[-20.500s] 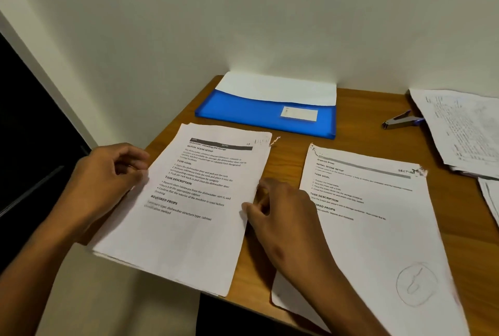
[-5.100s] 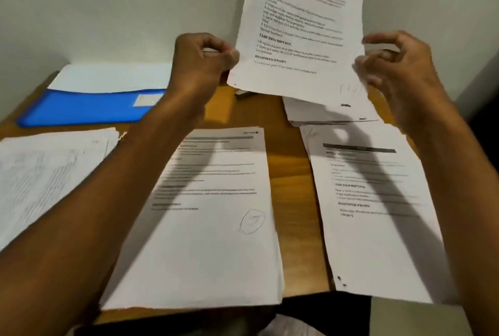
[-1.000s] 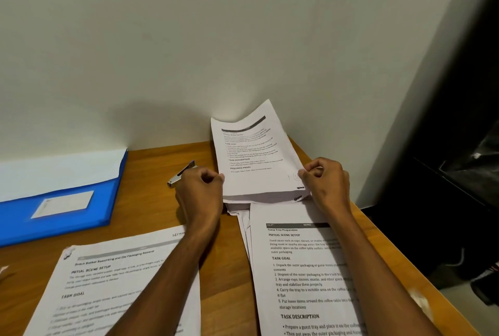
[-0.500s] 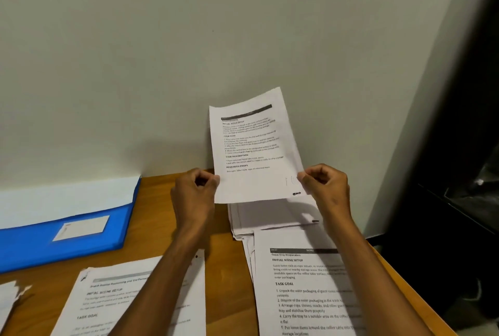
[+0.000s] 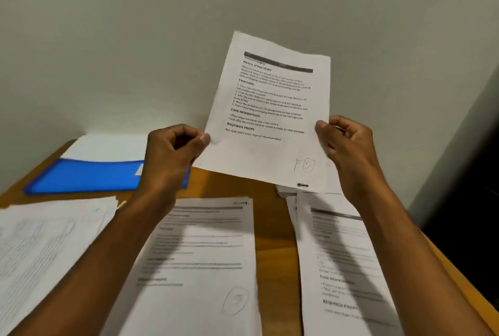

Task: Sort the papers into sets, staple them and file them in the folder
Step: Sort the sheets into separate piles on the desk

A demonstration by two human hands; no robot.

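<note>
- I see the left hand (image 5: 172, 157) at centre frame, fingers curled, thumb and forefinger pinching the left edge of a printed sheet (image 5: 270, 117).
- The right hand (image 5: 348, 152) sits right of centre, fingers curled, pinching the same sheet at its right edge.
- The sheet is held up clear of the table, upper centre of the frame, tilted slightly clockwise against the pale wall (image 5: 135, 39). Its printed face is toward me: a dark header bar, headings such as "TASK GOAL" and "REQUIRED PROPS", and a handwritten mark with a circled figure near its lower right corner.
- Just below the sheet's lower right corner I note a small stack of papers (image 5: 286, 191) lying on the wooden table (image 5: 270, 217); I cannot tell how many sheets it holds.
- A blue folder (image 5: 89, 176) lies at left of centre near the wall, with white paper showing along its far edge. The left hand covers its right end.
- At lower centre a printed set (image 5: 205, 260) lies flat on the table, with a circled pencil mark near its lower right corner.
- At lower right a second printed set (image 5: 343, 268) lies flat, partly under the right forearm's shadow; its text is blurred.
- At lower left a third pile of papers (image 5: 46, 241) lies flat, print faint and not readable.
- A dark area fills the far right edge of the frame beyond the table.
</note>
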